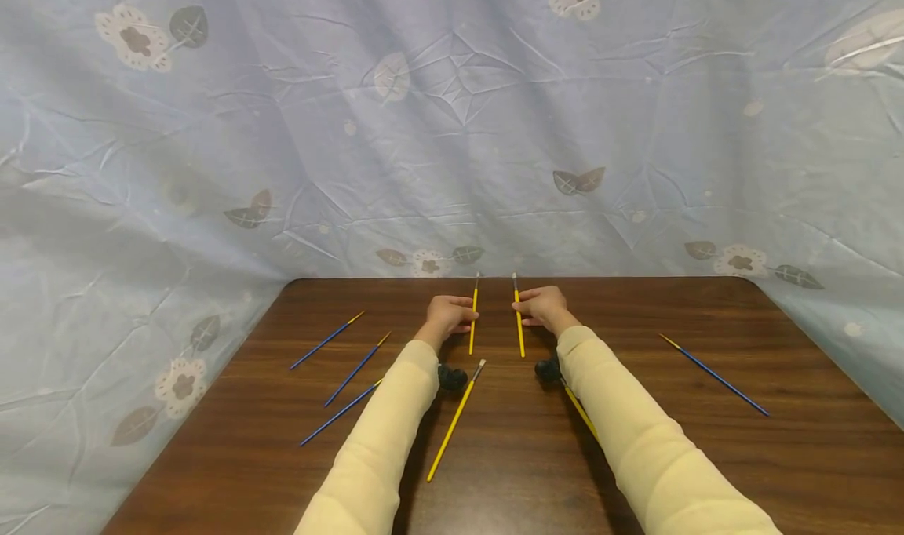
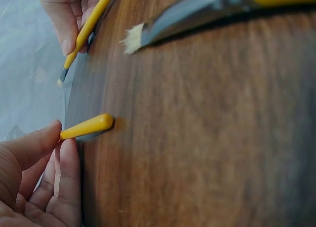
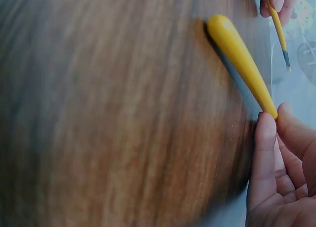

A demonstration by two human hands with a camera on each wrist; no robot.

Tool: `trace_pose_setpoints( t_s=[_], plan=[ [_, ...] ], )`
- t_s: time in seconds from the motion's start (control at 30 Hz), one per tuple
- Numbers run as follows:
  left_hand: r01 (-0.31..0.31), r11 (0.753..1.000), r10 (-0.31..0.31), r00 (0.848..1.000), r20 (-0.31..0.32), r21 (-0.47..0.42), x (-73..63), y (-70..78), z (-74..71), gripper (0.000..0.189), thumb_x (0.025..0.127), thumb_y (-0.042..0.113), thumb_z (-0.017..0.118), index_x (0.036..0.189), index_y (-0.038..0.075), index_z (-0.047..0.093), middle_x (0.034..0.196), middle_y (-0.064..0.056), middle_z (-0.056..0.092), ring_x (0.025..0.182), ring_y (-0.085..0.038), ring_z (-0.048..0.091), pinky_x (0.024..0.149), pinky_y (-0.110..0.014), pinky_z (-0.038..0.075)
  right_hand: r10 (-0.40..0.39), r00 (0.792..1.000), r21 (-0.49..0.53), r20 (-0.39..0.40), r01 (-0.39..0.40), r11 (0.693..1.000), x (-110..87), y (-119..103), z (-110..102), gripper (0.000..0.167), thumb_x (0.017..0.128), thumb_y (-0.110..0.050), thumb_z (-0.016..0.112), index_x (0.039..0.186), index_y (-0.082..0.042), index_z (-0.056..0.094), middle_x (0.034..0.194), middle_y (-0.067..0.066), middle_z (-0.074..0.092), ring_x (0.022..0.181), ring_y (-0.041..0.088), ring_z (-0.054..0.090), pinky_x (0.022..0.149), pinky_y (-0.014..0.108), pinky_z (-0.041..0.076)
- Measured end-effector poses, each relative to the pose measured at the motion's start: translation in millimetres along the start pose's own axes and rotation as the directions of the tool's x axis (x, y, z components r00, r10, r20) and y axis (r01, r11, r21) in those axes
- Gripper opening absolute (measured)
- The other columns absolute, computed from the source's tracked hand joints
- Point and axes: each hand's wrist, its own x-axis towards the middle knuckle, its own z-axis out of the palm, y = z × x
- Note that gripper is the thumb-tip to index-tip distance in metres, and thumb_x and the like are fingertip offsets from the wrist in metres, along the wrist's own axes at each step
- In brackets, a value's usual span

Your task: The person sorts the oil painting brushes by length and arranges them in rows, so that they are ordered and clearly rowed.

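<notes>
Near the table's far edge, my left hand (image 1: 448, 315) pinches a yellow paintbrush (image 1: 473, 333) between thumb and fingers, bristles pointing away. A second yellow paintbrush (image 1: 521, 336) is pinched by my right hand (image 1: 547, 309), nearly parallel to the first with a gap between them. In the left wrist view, the rounded handle end (image 2: 101, 122) sticks out from the left thumb and fingers. The right wrist view shows the other brush's handle (image 3: 239, 61) between thumb and fingertips. Another yellow paintbrush (image 1: 450, 433) lies on the wood between my forearms.
Three blue paintbrushes (image 1: 328, 339) (image 1: 355, 371) (image 1: 339, 417) lie on the brown table (image 1: 494, 472) at left. At right lies one blue paintbrush (image 1: 723, 382). My right sleeve partly covers a yellow paintbrush (image 1: 581, 412). A floral curtain (image 1: 452, 143) hangs behind the table.
</notes>
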Motion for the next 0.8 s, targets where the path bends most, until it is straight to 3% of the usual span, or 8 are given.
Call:
trace_pose_setpoints(
  t_s=[0.17,0.4,0.57,0.8],
  plan=[
    [0.019,1.000,-0.019,1.000,-0.007,0.007,3.4,0.5,1.5,0.032,0.083,-0.005,0.073,0.115,-0.002,0.069,0.102,-0.017,0.068,0.083,-0.021,0.067,0.062,-0.026,0.058,-0.013,1.000,-0.035,-0.003,0.013,0.999,4.2,1,2,0.037,0.087,0.000,0.072,0.123,0.002,0.064,0.117,0.021,0.063,0.091,0.023,0.066,0.064,0.029,0.058],
    [0.065,0.998,-0.064,0.998,-0.015,0.020,12.9,-0.5,2.8,0.028,0.078,-0.008,0.076,0.105,-0.001,0.073,0.092,-0.014,0.069,0.076,-0.021,0.067,0.060,-0.031,0.059,-0.023,0.999,-0.064,-0.025,0.021,0.998,11.1,3,6,0.038,0.083,0.005,0.073,0.120,0.005,0.065,0.114,0.024,0.064,0.077,0.018,0.068,0.061,0.030,0.059],
    [0.064,0.997,-0.063,0.997,-0.039,0.044,12.9,-0.9,5.8,0.030,0.078,-0.008,0.076,0.108,-0.001,0.073,0.097,-0.015,0.069,0.080,-0.022,0.068,0.062,-0.032,0.059,-0.010,0.999,-0.059,-0.039,0.008,0.998,11.2,4,7,0.037,0.084,0.005,0.073,0.120,0.005,0.065,0.113,0.023,0.065,0.069,0.014,0.067,0.061,0.029,0.058],
    [0.037,0.994,-0.029,0.997,-0.071,0.102,9.3,-1.1,8.8,0.033,0.077,-0.006,0.078,0.109,-0.001,0.072,0.103,-0.016,0.069,0.077,-0.020,0.068,0.055,-0.027,0.057,-0.013,1.000,-0.062,-0.024,0.011,0.998,9.0,4,7,0.037,0.086,0.003,0.071,0.122,0.005,0.064,0.115,0.024,0.064,0.071,0.015,0.068,0.062,0.028,0.058]
  ],
)
